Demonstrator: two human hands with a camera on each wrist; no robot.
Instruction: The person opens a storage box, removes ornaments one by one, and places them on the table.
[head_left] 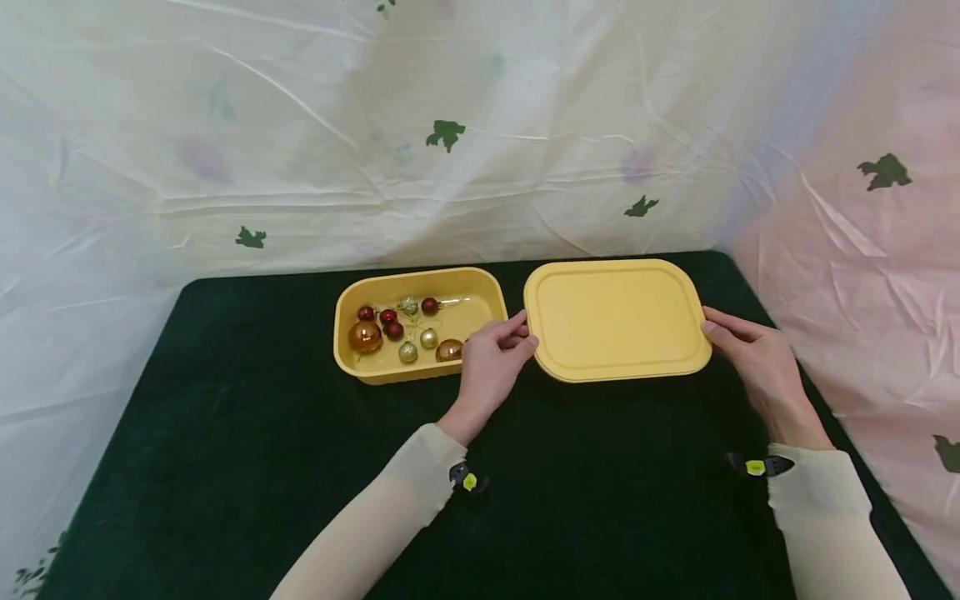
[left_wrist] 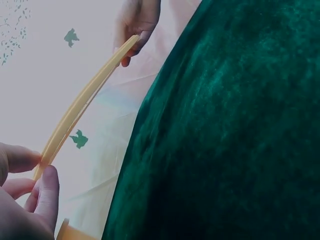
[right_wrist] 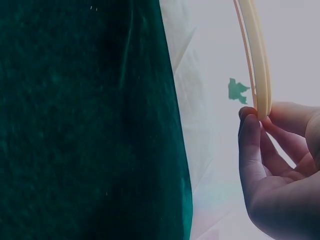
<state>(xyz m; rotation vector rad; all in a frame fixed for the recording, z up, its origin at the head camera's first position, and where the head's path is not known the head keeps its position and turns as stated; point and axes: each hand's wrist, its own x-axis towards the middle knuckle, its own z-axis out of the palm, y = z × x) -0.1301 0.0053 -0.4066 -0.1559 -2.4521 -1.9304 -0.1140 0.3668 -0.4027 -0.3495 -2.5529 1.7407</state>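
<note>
A flat yellow lid [head_left: 618,321] with rounded corners is held up between both hands, above the dark green cloth. My left hand [head_left: 491,362] pinches its left edge between thumb and fingers, and my right hand [head_left: 761,367] pinches the right edge the same way. In the left wrist view the lid [left_wrist: 82,105] appears edge-on, spanning from one hand to the other. Left of the lid stands an open yellow box [head_left: 348,292] holding several small ball ornaments in red, gold and copper, such as a copper ball [head_left: 365,337]. My left hand covers the box's lower right corner.
Dark green velvety cloth [head_left: 225,467] covers the table. Behind it hangs a pale curtain [head_left: 300,125] with green leaf shapes, and a pinkish curtain [head_left: 862,292] borders the right side. The table's back edge runs close behind the box and lid.
</note>
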